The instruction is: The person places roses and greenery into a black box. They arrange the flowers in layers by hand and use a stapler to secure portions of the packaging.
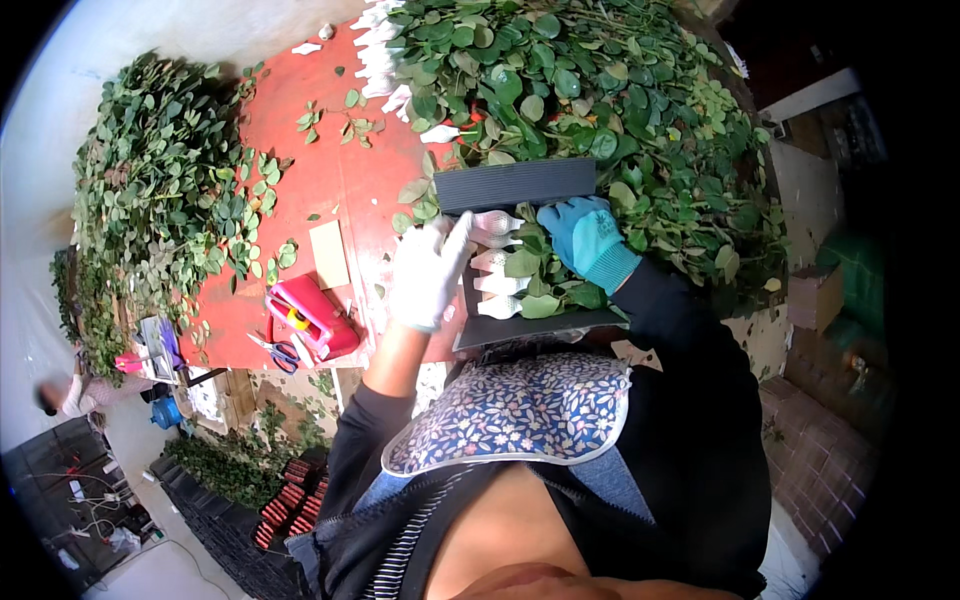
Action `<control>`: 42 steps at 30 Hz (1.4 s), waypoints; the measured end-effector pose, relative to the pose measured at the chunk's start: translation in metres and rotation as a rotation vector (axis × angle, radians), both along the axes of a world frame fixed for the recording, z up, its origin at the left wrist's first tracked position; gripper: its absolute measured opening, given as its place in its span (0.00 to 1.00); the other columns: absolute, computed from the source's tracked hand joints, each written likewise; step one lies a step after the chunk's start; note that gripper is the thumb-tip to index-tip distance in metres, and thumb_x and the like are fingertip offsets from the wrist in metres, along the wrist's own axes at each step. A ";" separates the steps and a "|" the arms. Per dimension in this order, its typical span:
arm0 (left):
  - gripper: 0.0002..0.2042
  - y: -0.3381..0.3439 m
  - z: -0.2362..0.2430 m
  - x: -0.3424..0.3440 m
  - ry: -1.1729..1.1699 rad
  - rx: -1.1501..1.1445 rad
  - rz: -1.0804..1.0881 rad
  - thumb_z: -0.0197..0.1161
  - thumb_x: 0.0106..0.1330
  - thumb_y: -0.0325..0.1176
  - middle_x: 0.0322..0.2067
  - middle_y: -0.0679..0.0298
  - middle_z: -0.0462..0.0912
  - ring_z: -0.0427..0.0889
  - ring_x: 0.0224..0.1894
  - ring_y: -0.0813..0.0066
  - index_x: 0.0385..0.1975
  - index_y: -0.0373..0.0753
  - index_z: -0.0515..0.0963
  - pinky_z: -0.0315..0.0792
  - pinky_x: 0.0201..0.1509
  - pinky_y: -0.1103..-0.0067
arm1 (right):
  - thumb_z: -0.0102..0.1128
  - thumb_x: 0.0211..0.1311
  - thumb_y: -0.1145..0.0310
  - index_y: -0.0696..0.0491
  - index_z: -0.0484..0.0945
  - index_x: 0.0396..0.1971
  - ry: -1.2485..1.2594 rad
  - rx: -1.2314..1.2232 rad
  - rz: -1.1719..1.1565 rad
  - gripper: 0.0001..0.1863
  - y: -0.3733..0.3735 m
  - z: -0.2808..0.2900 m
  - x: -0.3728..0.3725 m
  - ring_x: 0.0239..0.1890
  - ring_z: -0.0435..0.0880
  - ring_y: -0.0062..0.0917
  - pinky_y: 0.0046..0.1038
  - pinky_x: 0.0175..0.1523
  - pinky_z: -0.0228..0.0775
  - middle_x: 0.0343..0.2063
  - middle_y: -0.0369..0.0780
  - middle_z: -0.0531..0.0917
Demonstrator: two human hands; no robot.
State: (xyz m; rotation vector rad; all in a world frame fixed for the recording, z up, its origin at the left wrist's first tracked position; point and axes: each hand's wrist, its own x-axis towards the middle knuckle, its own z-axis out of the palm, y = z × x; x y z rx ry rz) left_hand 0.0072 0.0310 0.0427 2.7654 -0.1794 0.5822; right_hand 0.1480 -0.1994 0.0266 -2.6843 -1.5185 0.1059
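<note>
Several rose buds in white mesh sleeves (497, 284) lie in a column on a dark corrugated wrapper (515, 182), which stands open at the table's near edge. Leafy stems (540, 306) run rightward from the buds. My left hand (432, 270), in a white glove, is at the wrapper's left side, its stretched fingers beside the uppermost buds. On the leaves to the right of those buds rests my right hand (585, 238), in a blue-teal glove, its fingers extended over them. What lies under its fingertips is hidden.
A large pile of leafy stems (640, 110) covers the table's right side, with sleeved buds (378, 50) along its left edge. Another leafy heap (165, 170) stands at left. Scissors (275, 350) lie beside a pink case (315, 318) on the red tabletop (300, 190). A distant person (80, 390) is far left.
</note>
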 end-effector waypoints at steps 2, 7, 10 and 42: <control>0.18 0.001 -0.002 0.012 -0.002 0.149 0.067 0.65 0.58 0.31 0.42 0.59 0.79 0.78 0.37 0.61 0.50 0.44 0.79 0.72 0.38 0.68 | 0.56 0.55 0.67 0.49 0.77 0.36 0.007 -0.049 -0.016 0.09 0.001 -0.003 0.001 0.38 0.83 0.34 0.42 0.42 0.72 0.32 0.39 0.83; 0.11 0.015 -0.006 0.028 0.135 0.274 -0.148 0.60 0.59 0.32 0.46 0.64 0.77 0.74 0.41 0.65 0.42 0.43 0.78 0.68 0.42 0.69 | 0.55 0.56 0.66 0.49 0.77 0.37 -0.005 0.013 0.000 0.09 0.000 -0.003 0.003 0.38 0.84 0.35 0.43 0.43 0.73 0.31 0.39 0.83; 0.10 0.024 0.011 0.020 0.102 0.292 -0.225 0.60 0.57 0.30 0.45 0.65 0.77 0.75 0.44 0.64 0.38 0.43 0.80 0.68 0.47 0.68 | 0.55 0.56 0.66 0.50 0.77 0.38 -0.023 0.034 -0.007 0.10 -0.001 -0.010 0.002 0.38 0.84 0.35 0.43 0.43 0.73 0.31 0.39 0.83; 0.01 -0.035 -0.077 -0.002 0.219 -2.011 0.391 0.61 0.64 0.24 0.31 0.60 0.84 0.83 0.33 0.73 0.30 0.34 0.78 0.78 0.40 0.76 | 0.54 0.62 0.65 0.54 0.79 0.38 0.127 -0.387 0.030 0.10 0.016 0.127 -0.021 0.34 0.84 0.36 0.42 0.39 0.74 0.30 0.42 0.85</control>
